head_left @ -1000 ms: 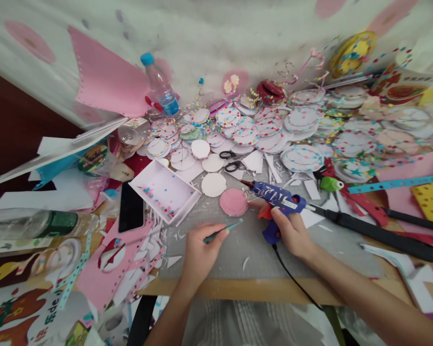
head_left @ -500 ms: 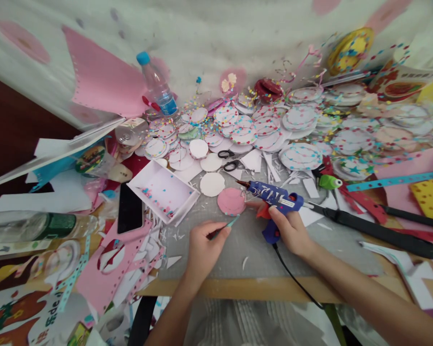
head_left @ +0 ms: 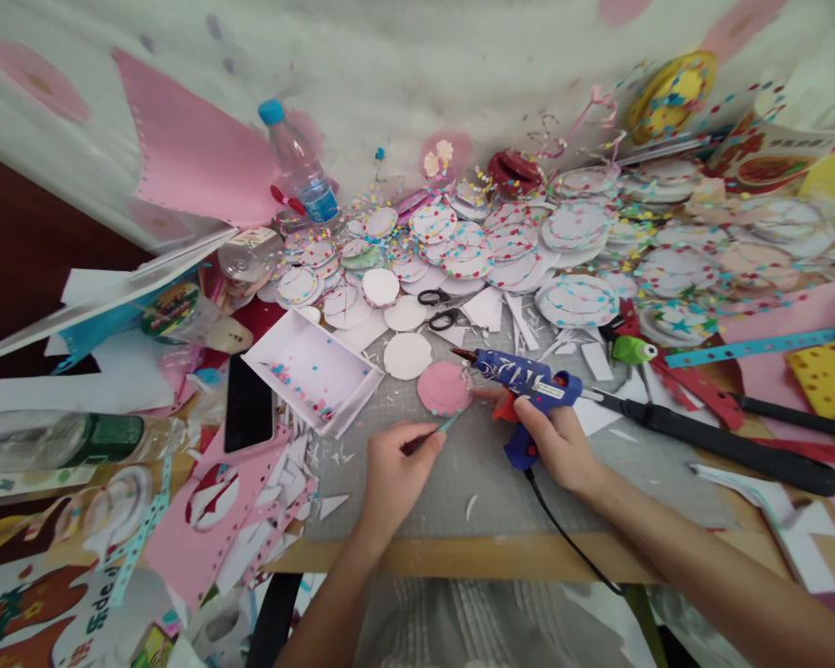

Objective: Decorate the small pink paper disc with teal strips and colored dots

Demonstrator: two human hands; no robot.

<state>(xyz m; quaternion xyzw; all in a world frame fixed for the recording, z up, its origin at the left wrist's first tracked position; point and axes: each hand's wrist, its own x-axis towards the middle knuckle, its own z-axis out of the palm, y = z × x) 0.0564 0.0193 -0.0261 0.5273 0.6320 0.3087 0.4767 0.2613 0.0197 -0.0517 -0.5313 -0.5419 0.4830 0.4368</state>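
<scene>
Between the fingers of my left hand [head_left: 402, 468] is a pair of tweezers [head_left: 448, 424], teal at the tip, which points up and right beside the lower edge of a pink paper disc [head_left: 444, 389]. My right hand [head_left: 553, 436] is closed round the handle of a blue glue gun [head_left: 519, 371] with an orange trigger. Its dark nozzle hangs over the upper right of the disc, pointing left. Beyond the disc are white paper discs [head_left: 407, 356]. An open white box [head_left: 313, 371] to the left holds small pink and blue confetti pieces.
Behind are many paper discs trimmed with coloured dots [head_left: 577, 224]. Black-handled scissors [head_left: 443, 320] lie among scraps. A phone [head_left: 250, 402] and a bottle [head_left: 104, 438] are at left; a long black-handled tool [head_left: 730, 445] lies at right. The cord [head_left: 571, 543] crosses the table edge [head_left: 473, 558].
The whole view has shifted very slightly. Both hands keep their holds, and the tweezers, glue gun and pink disc stay nearly where they were.
</scene>
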